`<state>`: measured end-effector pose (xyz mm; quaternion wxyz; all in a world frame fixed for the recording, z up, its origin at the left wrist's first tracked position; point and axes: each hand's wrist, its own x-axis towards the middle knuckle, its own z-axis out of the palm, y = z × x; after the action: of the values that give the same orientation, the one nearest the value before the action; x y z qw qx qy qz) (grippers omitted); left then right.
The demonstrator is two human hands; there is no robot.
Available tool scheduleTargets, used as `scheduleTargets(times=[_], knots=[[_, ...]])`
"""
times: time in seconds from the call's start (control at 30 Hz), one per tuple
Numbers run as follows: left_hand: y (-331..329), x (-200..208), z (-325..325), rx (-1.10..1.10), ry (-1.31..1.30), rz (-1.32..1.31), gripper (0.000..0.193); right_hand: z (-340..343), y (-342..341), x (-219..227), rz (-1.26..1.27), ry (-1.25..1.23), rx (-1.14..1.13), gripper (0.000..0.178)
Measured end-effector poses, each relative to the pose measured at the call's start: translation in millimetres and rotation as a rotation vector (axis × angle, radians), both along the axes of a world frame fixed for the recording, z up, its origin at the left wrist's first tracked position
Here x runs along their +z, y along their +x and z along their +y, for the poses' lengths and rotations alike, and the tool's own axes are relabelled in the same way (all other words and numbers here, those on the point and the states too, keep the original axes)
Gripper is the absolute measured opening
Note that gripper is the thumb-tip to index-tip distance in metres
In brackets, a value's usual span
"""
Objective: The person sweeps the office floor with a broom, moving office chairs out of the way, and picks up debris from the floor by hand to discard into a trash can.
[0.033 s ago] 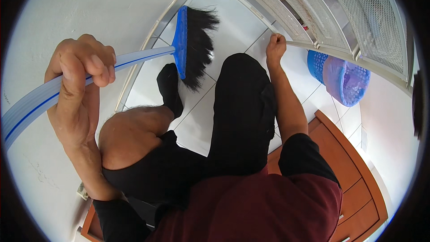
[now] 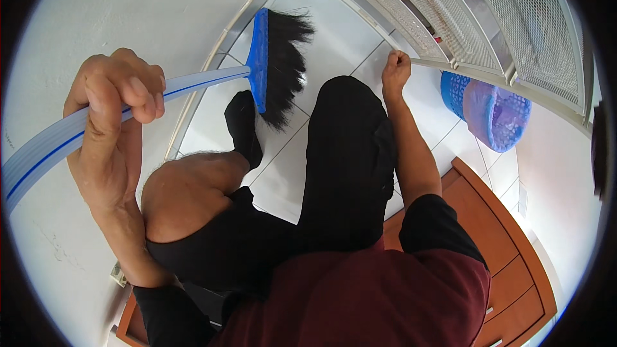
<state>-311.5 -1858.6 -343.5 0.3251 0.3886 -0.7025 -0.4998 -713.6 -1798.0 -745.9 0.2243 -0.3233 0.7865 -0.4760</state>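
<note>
A long broom (image 2: 259,58) with a blue head and black bristles rests on the white tiled floor. Its pale, blue-striped handle runs back to the left, where the fingers of my left hand (image 2: 116,109) are wrapped round it. The bristles point right, beside my black-socked foot. Further right, my right hand (image 2: 396,69) is closed at the lower front corner of a white mesh rack (image 2: 430,61). My fingers curl round the rack's frame there and cover the corner itself.
A blue perforated basket (image 2: 455,93) with a translucent liner lies tipped beneath the rack. Behind me on the right is a reddish-brown wooden cabinet (image 2: 508,244) with drawers. A white wall (image 2: 128,6) rises at the left, with a pale cable along its foot.
</note>
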Motion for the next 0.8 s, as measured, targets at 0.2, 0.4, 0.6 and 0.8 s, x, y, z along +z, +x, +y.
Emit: scheduleTargets(times=[0.2,0.4,0.6,0.8], knots=[[-3.0,-0.2,1.7,-0.014,-0.009,0.004,0.036,20.3,-3.7,22.8,0.350,-0.052,0.170,0.023],[-3.8,-0.1,3.2,-0.035,-0.020,-0.013,0.036,-42.4,-17.8,4.8,0.800,0.296,0.325,0.030],[5.3,-0.8,6.4,0.021,0.012,-0.044,0.037,-69.5,-37.3,-21.5,0.947,0.386,0.363,0.032],[14.1,-1.1,4.4,0.017,0.065,-0.061,0.040,-81.7,-43.5,-32.0,1.156,0.235,0.378,0.033]])
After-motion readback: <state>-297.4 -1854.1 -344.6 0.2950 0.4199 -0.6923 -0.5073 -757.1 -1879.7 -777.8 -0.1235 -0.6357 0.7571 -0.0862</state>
